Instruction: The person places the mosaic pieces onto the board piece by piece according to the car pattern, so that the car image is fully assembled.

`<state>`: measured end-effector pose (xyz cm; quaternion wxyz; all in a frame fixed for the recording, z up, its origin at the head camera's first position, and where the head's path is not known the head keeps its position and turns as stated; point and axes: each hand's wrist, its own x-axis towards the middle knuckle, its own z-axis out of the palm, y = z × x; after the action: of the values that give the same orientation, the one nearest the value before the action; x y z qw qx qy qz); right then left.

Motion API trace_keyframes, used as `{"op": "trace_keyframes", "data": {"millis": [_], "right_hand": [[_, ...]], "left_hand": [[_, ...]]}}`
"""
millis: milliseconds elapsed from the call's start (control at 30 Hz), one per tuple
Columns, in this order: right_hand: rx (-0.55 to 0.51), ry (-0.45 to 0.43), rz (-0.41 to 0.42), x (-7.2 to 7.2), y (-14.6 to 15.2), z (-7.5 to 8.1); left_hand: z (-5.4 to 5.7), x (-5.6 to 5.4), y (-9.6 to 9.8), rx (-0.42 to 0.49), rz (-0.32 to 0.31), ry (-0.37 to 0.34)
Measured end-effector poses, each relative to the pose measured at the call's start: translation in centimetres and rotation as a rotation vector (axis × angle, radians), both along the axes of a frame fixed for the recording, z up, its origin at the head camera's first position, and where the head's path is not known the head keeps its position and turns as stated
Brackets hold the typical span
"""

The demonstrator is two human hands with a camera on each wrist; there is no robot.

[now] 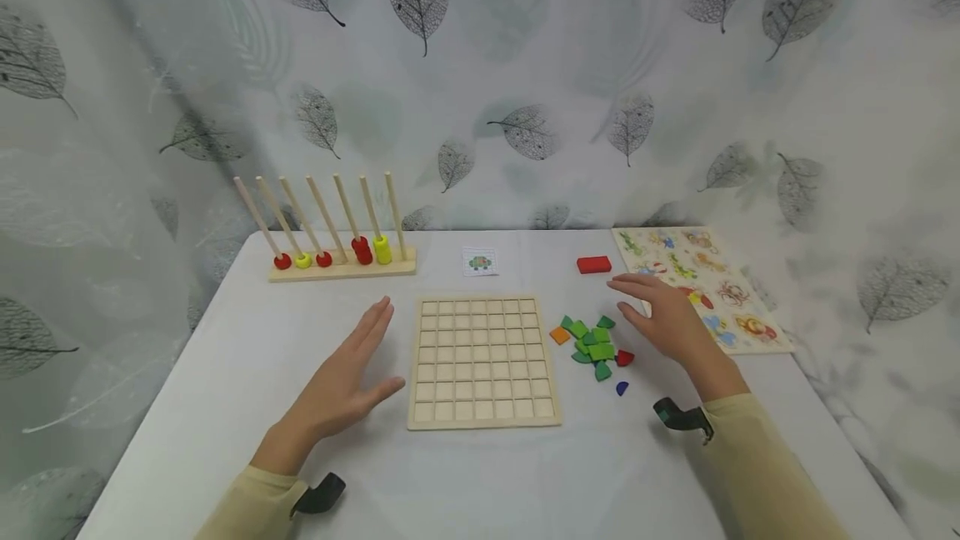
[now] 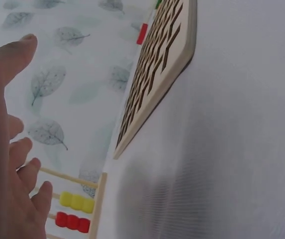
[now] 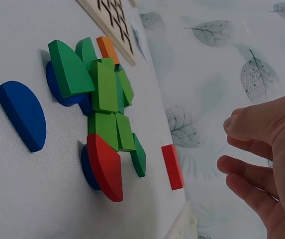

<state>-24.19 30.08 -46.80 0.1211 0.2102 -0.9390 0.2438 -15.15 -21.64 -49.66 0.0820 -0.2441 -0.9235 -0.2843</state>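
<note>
My left hand (image 1: 337, 386) hovers left of a square wooden grid board (image 1: 484, 363), its fingers straight and the thumb spread toward the board's edge. Nothing is in it. Over on the other side, my right hand (image 1: 671, 319) hangs above the table between a loose pile of green blocks (image 1: 600, 350) and a picture puzzle board (image 1: 731, 294). Its fingers are relaxed and hold nothing. Around the pile lie an orange block (image 1: 559, 335), a red block (image 3: 105, 167) and a blue half-round block (image 3: 23, 115). The grid's cells hold no blocks.
At the back left stands a wooden peg rack (image 1: 341, 267) with red and yellow beads on its upright pegs. A small card with a turtle picture (image 1: 480, 262) lies behind the grid. Farther right is a red rectangular block (image 1: 594, 265). A leaf-patterned curtain (image 1: 525, 65) hangs behind the table.
</note>
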Motion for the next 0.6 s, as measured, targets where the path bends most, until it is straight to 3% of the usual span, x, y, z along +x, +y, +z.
{"op": "trace_keyframes", "data": {"millis": [333,600], "right_hand": [[0.027,-0.115,-0.011,-0.6,0.0,-2.0],[0.026,-0.207,-0.018,-0.9,-0.2,-3.0]], "left_hand": [[-3.1,-0.2,1.1,0.026,-0.118,-0.079],[-4.1,0.2,1.7,-0.011,-0.179,-0.090]]}}
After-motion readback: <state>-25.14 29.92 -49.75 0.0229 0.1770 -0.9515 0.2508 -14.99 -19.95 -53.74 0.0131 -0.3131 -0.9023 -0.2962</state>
